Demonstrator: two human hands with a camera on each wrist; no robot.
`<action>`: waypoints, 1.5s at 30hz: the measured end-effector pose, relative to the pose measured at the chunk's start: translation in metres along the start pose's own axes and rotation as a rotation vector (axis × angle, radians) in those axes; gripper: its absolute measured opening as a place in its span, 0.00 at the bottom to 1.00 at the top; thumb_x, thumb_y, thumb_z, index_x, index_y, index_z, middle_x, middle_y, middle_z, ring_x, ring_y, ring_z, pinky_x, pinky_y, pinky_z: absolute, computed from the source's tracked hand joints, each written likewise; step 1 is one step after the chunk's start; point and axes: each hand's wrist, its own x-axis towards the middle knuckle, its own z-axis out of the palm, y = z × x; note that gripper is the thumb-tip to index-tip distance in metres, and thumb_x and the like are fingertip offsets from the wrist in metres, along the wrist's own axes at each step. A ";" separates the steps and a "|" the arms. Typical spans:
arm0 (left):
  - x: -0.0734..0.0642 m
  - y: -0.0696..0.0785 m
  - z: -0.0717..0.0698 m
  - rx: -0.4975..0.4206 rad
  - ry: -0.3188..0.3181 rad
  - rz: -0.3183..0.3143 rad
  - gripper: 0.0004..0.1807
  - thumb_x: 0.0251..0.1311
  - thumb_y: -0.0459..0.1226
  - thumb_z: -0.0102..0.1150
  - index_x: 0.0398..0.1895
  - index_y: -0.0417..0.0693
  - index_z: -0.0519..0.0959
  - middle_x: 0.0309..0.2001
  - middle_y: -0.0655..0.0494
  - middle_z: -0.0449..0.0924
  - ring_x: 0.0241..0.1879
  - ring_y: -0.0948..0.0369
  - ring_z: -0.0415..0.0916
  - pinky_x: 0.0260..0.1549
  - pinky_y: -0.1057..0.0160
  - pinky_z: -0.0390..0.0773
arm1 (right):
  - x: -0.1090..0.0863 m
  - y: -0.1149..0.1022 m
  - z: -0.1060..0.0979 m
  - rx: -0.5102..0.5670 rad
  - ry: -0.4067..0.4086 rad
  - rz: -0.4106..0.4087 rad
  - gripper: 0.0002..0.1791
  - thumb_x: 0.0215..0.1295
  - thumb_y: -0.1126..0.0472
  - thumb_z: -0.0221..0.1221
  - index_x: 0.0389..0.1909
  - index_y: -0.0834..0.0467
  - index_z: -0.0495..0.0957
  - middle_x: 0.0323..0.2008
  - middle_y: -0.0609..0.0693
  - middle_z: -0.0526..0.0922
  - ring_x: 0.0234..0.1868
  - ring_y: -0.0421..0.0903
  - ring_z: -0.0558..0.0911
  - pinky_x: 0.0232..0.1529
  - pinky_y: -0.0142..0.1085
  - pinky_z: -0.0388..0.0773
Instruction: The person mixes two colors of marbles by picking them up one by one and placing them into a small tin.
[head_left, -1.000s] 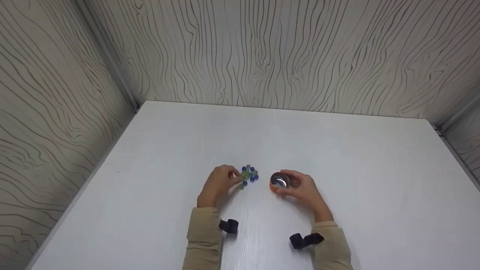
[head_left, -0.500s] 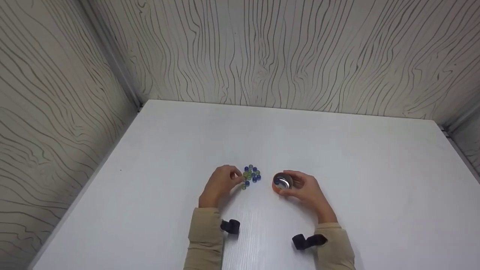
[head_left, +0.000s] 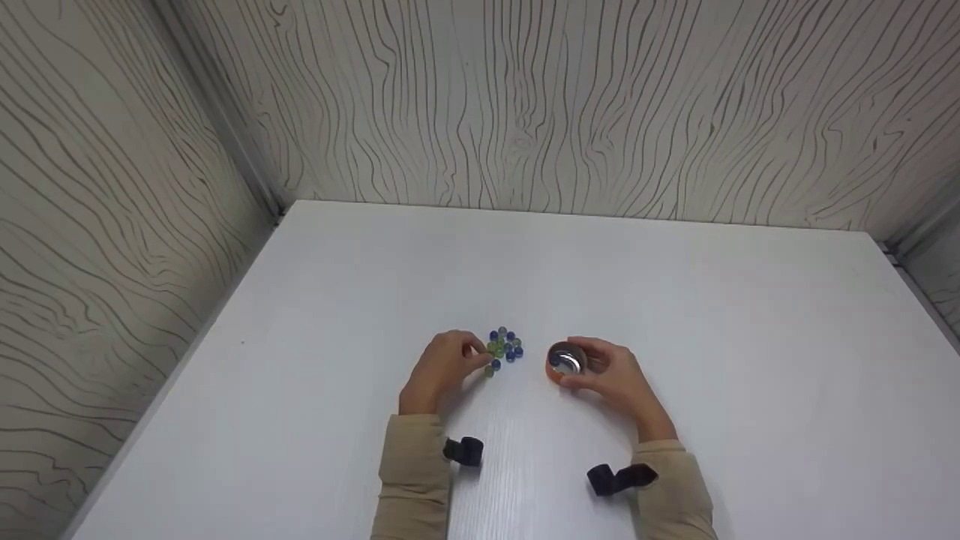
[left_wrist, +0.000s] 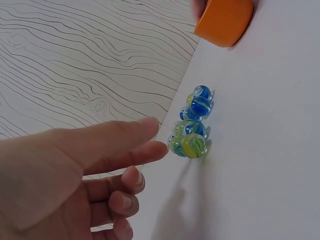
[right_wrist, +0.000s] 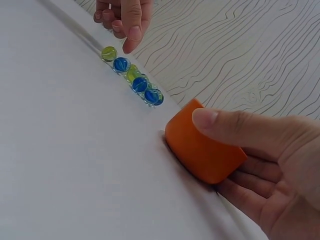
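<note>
Several glass marbles [head_left: 511, 356], blue and yellow-green, lie in a loose cluster on the white table. My left hand [head_left: 442, 367] is at the cluster's left side, with thumb [left_wrist: 125, 132] and forefinger extended towards the marbles. In the left wrist view nothing lies between them, and the other fingers curl loosely. To the right of the marbles, my right hand [head_left: 611, 375] grips a small orange cup [right_wrist: 197, 145] by its side, thumb on one side and fingers on the other. The cup tilts towards the marbles, showing a shiny metal inside with something blue in it.
The white table [head_left: 315, 300] reaches back to a wood-grain patterned wall [head_left: 480, 112]. A second patterned wall [head_left: 97, 225] stands on the left. Black wrist cameras [head_left: 465, 451] are strapped over both beige sleeves [head_left: 412, 472].
</note>
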 end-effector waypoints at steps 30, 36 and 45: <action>0.001 0.001 0.003 -0.023 -0.051 -0.039 0.07 0.51 0.35 0.69 0.34 0.45 0.83 0.30 0.54 0.75 0.31 0.60 0.67 0.31 0.66 0.67 | -0.001 -0.001 -0.002 0.002 0.014 0.000 0.36 0.48 0.61 0.72 0.59 0.65 0.73 0.60 0.65 0.77 0.63 0.60 0.76 0.62 0.45 0.73; 0.001 0.001 0.004 -0.026 -0.061 -0.079 0.07 0.52 0.35 0.68 0.35 0.45 0.83 0.32 0.54 0.76 0.33 0.60 0.69 0.33 0.65 0.69 | -0.002 -0.002 -0.002 -0.003 0.016 -0.013 0.35 0.48 0.60 0.72 0.59 0.65 0.73 0.60 0.65 0.76 0.63 0.60 0.76 0.62 0.44 0.73; 0.000 0.001 0.006 -0.012 -0.073 -0.090 0.07 0.53 0.35 0.67 0.35 0.43 0.84 0.33 0.52 0.80 0.34 0.60 0.72 0.39 0.61 0.74 | -0.003 -0.002 -0.002 -0.007 0.013 0.007 0.36 0.49 0.59 0.72 0.60 0.64 0.73 0.61 0.65 0.76 0.64 0.60 0.75 0.63 0.45 0.72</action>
